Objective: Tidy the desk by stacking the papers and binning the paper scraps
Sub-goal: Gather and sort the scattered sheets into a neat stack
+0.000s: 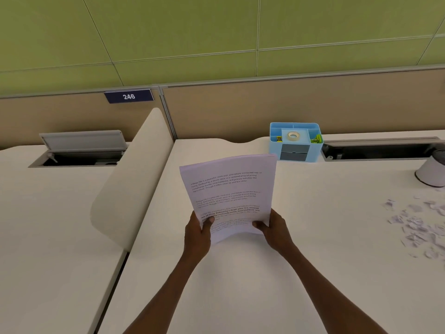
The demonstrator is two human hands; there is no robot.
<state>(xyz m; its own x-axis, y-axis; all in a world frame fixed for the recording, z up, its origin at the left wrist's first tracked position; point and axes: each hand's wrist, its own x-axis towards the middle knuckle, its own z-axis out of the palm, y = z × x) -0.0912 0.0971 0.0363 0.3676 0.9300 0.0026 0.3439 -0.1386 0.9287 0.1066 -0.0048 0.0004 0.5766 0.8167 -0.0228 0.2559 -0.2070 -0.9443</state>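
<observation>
Papers (228, 189) stand gripped between left hand (198, 233) and right hand (274, 229).

Two hands, one stack of papers (230, 189), one blue organiser (295, 141), one bin (432, 171), many paper scraps (419, 225).

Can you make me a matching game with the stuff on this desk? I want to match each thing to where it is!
Things:
1. stack of papers
2. paper scraps
3. roll of tape
4. number sign

Places:
A. on the partition wall
B. inside the blue organizer
C. held up in both hands
D. scattered on the desk, far right

Pairs: 1-C, 2-D, 3-B, 4-A
</observation>
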